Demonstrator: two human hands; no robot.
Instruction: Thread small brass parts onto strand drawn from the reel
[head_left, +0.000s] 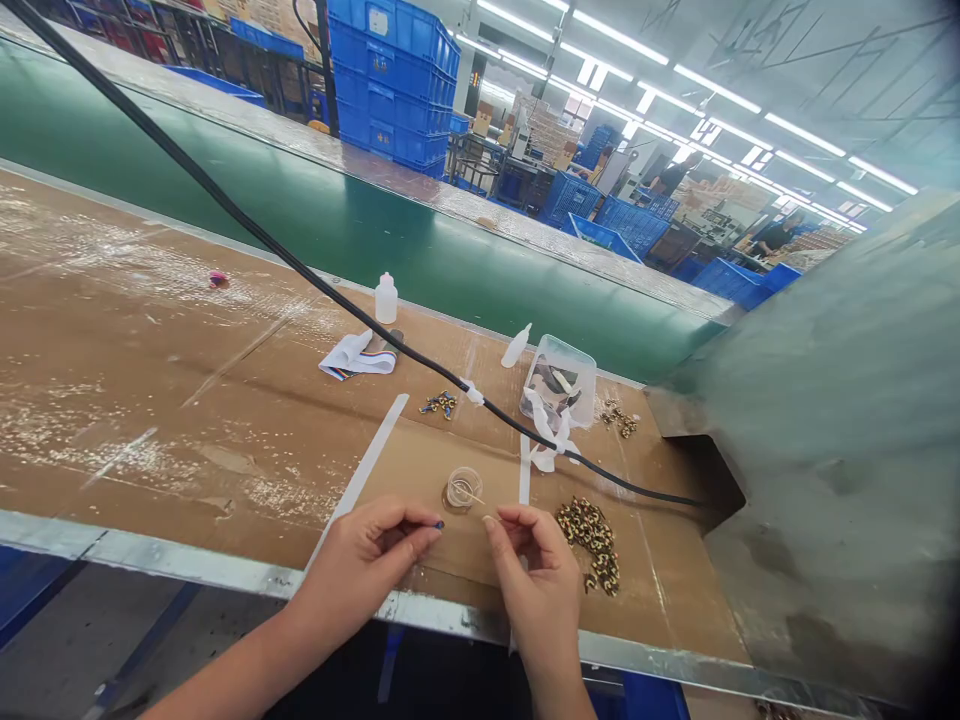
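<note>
My left hand (pixel 375 550) is closed in a pinch on a small dark-blue piece (pixel 439 524), which shows at the fingertips. My right hand (pixel 536 565) has its thumb and index finger drawn together; whatever may be between them is too small to make out. Between and just beyond the hands stands a small clear cup (pixel 463 487). A thin stick (pixel 472 495) leans in it, its outer end close to my right fingertips. Right of that hand lies a heap of small gold-and-black pieces (pixel 589 540). Several blue-and-gold pieces (pixel 439 404) sit beyond the cup.
A black cable (pixel 300 265) crosses above the cardboard-covered table. Farther back are a white bottle (pixel 386 300), a folded ribbon (pixel 360 357), a dropper bottle (pixel 516 346) and a clear plastic box (pixel 559 370). A green conveyor belt (pixel 300 225) runs behind; a metal panel (pixel 825 480) rises at right.
</note>
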